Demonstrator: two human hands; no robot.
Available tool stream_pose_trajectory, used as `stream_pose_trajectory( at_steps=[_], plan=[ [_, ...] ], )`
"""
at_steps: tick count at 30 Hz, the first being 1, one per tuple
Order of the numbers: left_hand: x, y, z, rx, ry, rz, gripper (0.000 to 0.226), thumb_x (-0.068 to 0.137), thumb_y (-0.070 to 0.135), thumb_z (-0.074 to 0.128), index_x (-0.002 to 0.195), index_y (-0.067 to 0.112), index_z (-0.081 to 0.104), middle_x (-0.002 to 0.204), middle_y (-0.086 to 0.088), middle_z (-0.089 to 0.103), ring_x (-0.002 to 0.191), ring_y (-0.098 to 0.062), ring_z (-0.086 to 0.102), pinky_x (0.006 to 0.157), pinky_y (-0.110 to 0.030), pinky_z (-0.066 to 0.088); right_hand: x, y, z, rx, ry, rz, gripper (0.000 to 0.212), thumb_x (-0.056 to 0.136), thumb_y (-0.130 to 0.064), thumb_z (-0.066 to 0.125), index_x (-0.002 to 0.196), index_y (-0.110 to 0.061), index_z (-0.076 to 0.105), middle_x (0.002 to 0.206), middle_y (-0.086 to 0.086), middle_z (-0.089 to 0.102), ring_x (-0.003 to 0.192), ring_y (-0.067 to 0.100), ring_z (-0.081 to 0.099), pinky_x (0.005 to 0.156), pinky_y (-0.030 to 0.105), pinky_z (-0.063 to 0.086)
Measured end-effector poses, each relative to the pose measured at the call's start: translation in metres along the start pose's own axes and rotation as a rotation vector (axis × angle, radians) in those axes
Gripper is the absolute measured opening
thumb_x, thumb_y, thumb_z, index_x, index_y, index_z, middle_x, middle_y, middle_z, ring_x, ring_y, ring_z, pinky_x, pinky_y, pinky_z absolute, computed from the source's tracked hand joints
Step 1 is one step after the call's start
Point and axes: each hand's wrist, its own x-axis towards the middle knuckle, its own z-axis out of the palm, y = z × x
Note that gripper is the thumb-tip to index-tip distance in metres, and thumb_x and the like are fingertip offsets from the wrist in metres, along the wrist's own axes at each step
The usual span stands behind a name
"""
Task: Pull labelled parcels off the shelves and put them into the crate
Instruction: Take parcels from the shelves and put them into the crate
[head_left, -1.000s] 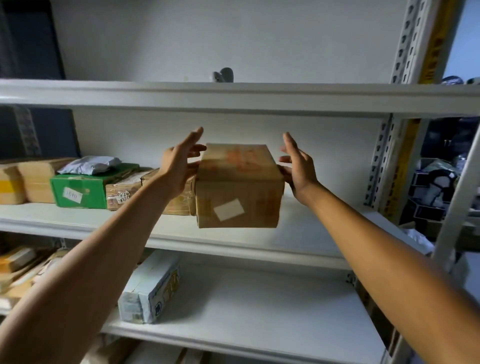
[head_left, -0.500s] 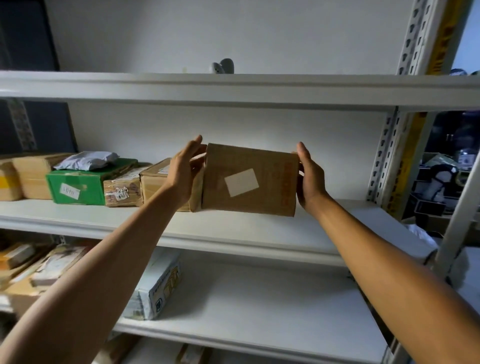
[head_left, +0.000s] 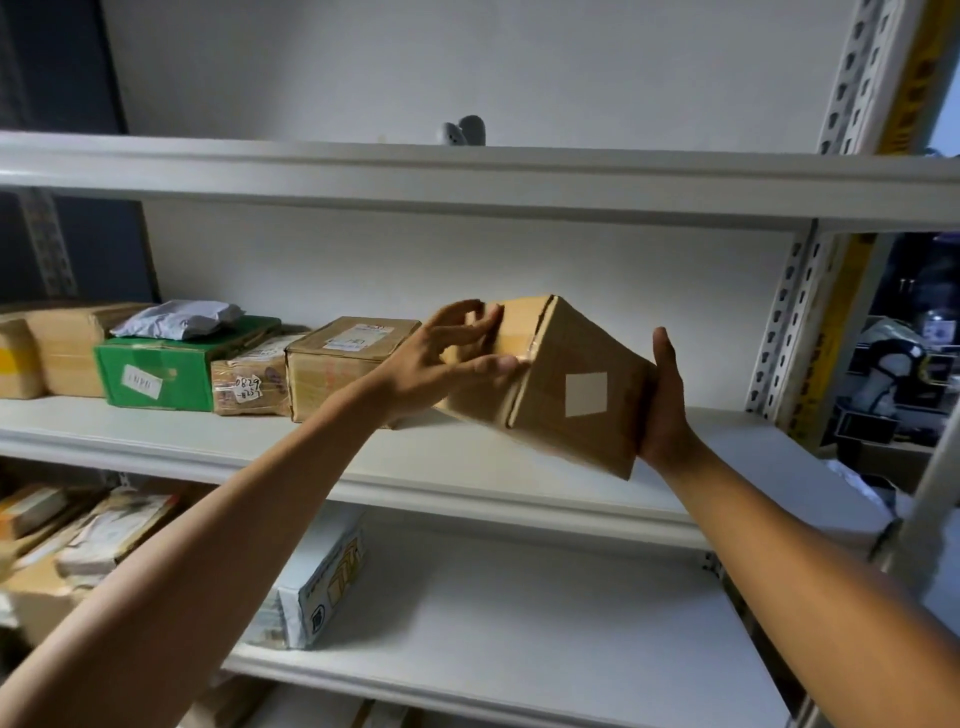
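A: You've got the cardboard box (head_left: 561, 384) up in the air, tilted hard, one corner pointing up, clear of the middle shelf (head_left: 441, 462) and in front of the white wall.

B: And your left hand (head_left: 441, 358) is on its upper left end, thumb pressed along the near edge, fingers spread over the top of that end.

A: Your right hand (head_left: 667, 405) is flat against the opposite end, palm on the cardboard, thumb straight up. So the box is squeezed between your two hands, well apart from each other.

B: The white blank label (head_left: 586, 394) faces you on the broad side.

A: On the shelf to the left, a brown labelled box (head_left: 337, 364) sits just behind your left wrist, then a taped parcel with handwritten numbers (head_left: 247, 382), then a green box (head_left: 161, 371) with a grey padded mailer (head_left: 179, 318) lying on top.

B: Further left, more brown boxes (head_left: 62, 348). On the shelf below, a white printed carton (head_left: 317, 587) lies at an angle.

A: The crate isn't in your view.
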Motion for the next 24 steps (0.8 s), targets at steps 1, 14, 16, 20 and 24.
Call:
stream_pose_trajectory(
  at_steps=[1,14,16,20,24],
  plan=[
    [0.000,-0.001,-0.003,-0.070,-0.043,-0.028,0.093,0.072,0.074,0.064,0.153,0.037,0.037,0.160,0.014,0.027,0.139,-0.008,0.037,0.110,-0.033,0.038,-0.006,-0.006,0.012,-0.011,0.005,-0.007,0.072,0.090,-0.071,0.054,0.107,-0.001,0.054,0.104,0.029,0.047,0.098,0.040,0.052,0.087,0.045,0.049],
    [0.002,-0.057,-0.039,-1.069,0.137,-0.484,0.071,0.091,0.070,0.028,0.136,0.027,0.061,0.135,-0.016,0.063,0.124,-0.046,0.057,0.097,-0.080,0.035,-0.009,-0.022,0.068,-0.633,-0.205,-0.466,0.056,0.072,-0.034,0.077,0.120,-0.008,0.067,0.115,0.005,0.073,0.110,0.016,0.068,0.097,0.032,0.053],
    [0.000,-0.061,-0.037,-1.108,0.181,-0.528,0.073,0.089,0.071,0.028,0.133,0.026,0.064,0.132,-0.016,0.065,0.118,-0.044,0.061,0.097,-0.077,0.037,-0.012,-0.021,0.068,-0.773,-0.261,-0.462,0.065,0.071,-0.032,0.082,0.130,-0.013,0.064,0.126,0.000,0.069,0.119,0.014,0.065,0.104,0.033,0.051],
    [-0.001,-0.053,-0.039,-1.076,0.163,-0.563,0.076,0.089,0.074,0.024,0.128,0.025,0.068,0.127,-0.015,0.069,0.118,-0.044,0.061,0.093,-0.076,0.040,-0.014,-0.023,0.070,-0.991,-0.294,-0.473,0.093,0.066,-0.026,0.095,0.146,-0.014,0.051,0.141,-0.002,0.060,0.128,0.004,0.057,0.110,0.028,0.046],
    [0.007,-0.048,-0.038,-1.088,0.112,-0.573,0.089,0.083,0.084,0.016,0.130,0.028,0.067,0.128,-0.014,0.068,0.119,-0.045,0.059,0.091,-0.078,0.039,-0.009,-0.023,0.071,-1.050,-0.179,-0.567,0.088,0.070,-0.043,0.090,0.147,-0.029,0.050,0.136,-0.011,0.061,0.121,0.000,0.058,0.104,0.022,0.049]
  ],
)
